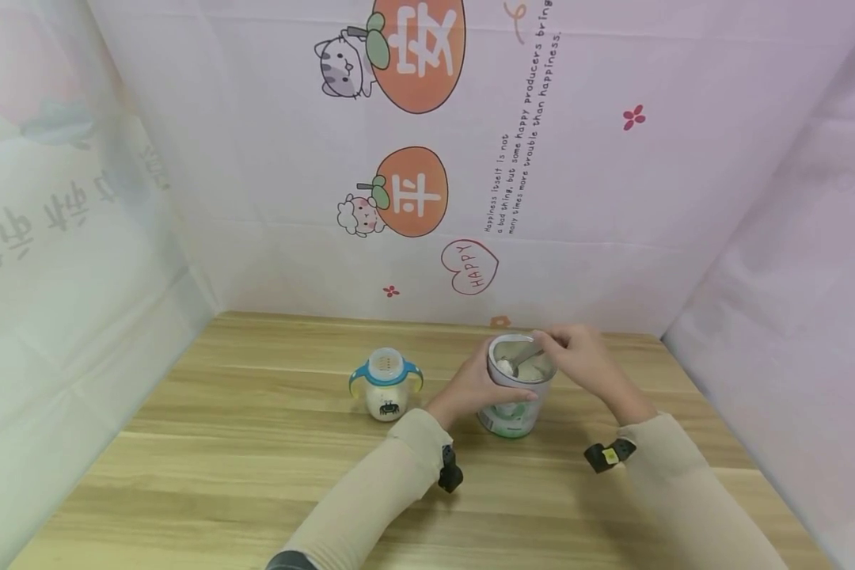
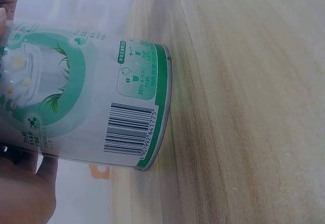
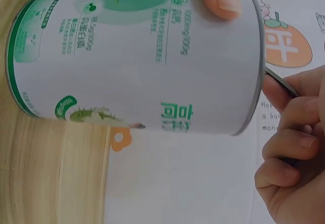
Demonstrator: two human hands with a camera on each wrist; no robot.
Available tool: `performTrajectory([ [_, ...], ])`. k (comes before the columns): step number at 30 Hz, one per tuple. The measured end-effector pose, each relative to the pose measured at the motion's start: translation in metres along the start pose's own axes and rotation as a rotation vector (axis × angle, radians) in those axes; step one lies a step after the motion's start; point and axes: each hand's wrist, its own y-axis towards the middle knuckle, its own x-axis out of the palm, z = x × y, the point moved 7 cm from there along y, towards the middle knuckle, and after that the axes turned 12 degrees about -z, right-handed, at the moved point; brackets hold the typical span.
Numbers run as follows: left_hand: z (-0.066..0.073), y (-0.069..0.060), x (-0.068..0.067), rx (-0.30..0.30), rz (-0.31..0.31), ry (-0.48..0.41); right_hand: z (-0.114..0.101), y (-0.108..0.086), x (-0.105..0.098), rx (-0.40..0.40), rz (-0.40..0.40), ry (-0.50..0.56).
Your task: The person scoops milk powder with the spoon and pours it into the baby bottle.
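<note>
A white and green can (image 1: 514,412) stands tilted a little on the table, its top uncovered, with pale powder inside. My left hand (image 1: 473,384) grips the can round its upper side; in the left wrist view part of that hand (image 2: 23,193) shows beside the printed wall (image 2: 96,92). My right hand (image 1: 587,364) pinches the handle of a metal spoon (image 1: 524,358) whose bowl is down inside the can. The right wrist view shows the fingers of the right hand (image 3: 299,142) curled round the spoon handle (image 3: 280,82) at the can's rim (image 3: 261,56).
Left of the can stands a baby bottle (image 1: 386,392) with blue and yellow handles, a clear top and pale contents. The wooden table (image 1: 271,443) is bordered by printed cloth walls (image 1: 584,198) at the back and both sides.
</note>
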Motion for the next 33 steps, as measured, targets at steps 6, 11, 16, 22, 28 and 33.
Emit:
performTrajectory([
  [6,0.0,0.001,0.0,0.01,0.008,0.001,0.004,-0.005,-0.009,0.0,0.061,0.015],
  [11,0.0,0.001,0.0,0.015,0.012,0.002,0.006,-0.008,-0.013,0.009,0.092,0.029],
  [16,0.0,0.001,-0.001,0.014,0.018,0.011,0.013,-0.012,-0.015,0.059,0.124,0.067],
  [22,-0.001,0.002,-0.001,0.007,0.032,0.025,0.028,-0.016,-0.014,0.149,0.122,0.17],
  [28,0.0,0.001,-0.001,0.0,0.041,0.029,0.035,-0.019,-0.013,0.191,0.113,0.245],
  [33,0.001,0.0,-0.001,-0.001,0.039,0.036,0.04,-0.019,-0.011,0.205,0.112,0.289],
])
